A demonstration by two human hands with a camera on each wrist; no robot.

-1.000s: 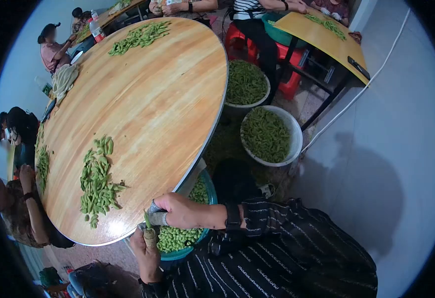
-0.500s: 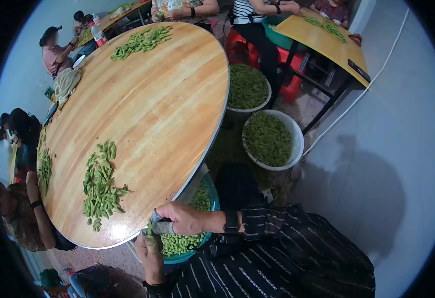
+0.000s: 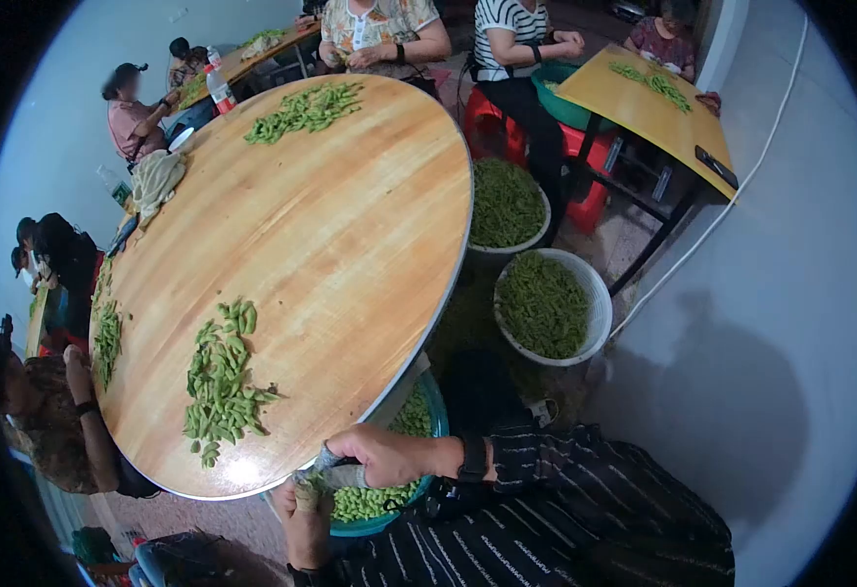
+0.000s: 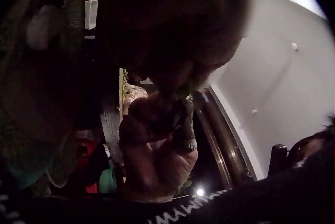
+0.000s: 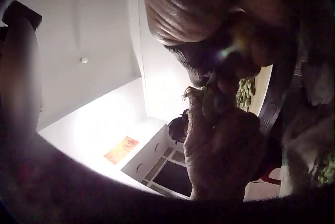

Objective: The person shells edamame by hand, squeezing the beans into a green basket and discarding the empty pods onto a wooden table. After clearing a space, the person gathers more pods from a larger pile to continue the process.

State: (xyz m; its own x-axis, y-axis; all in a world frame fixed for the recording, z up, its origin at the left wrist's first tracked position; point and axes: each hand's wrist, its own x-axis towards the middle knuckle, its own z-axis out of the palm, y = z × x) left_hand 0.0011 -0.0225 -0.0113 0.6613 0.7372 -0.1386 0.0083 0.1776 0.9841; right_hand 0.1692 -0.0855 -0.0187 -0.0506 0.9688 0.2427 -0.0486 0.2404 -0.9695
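Observation:
In the head view, the left hand and the right hand meet just off the round table's near edge, pinching a small green pod between them, mostly hidden by fingers. Grey coverings wrap some right-hand fingers; a pale green one is on the left thumb. Below the hands, a teal basin holds shelled green beans. A heap of green pods lies on the table. Dark close views show the right hand against the left, and the left hand against the right.
The round wooden table bears further pod piles at its far and left sides. Two white baskets of green pods or husks stand on the floor to the right, near a rectangular table. Several seated people surround the tables.
The head view has shifted, so the table and hands appear lower and farther right. The pod that stood up between the fingers now shows less, and the hands have drawn closer around it.

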